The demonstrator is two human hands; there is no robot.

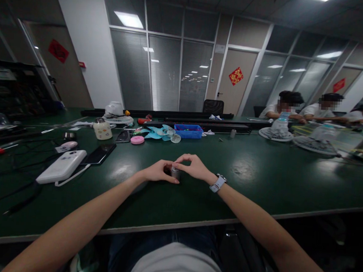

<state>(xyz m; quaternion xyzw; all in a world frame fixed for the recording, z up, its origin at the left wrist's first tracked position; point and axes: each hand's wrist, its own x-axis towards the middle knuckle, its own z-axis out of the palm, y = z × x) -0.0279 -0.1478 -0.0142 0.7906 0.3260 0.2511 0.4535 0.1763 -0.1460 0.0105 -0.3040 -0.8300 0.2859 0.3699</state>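
Note:
Both my hands meet at the middle of the green table [258, 176] around a small grey cylindrical part [175, 173]. My left hand [158, 171] curls round its left side with the fingers closed on it. My right hand [191, 165] pinches the top of the part between thumb and forefinger. A watch with a pale strap [218, 183] sits on my right wrist. The part's lower half is hidden by my fingers.
A white power bank [62, 166] and a dark phone [100, 153] lie to the left among black cables. Further back stand a cream jar [102, 129], a pink disc [137, 139], light blue fan blades [157, 132] and a blue tray [188, 131]. People sit at the far right behind small fans [275, 134].

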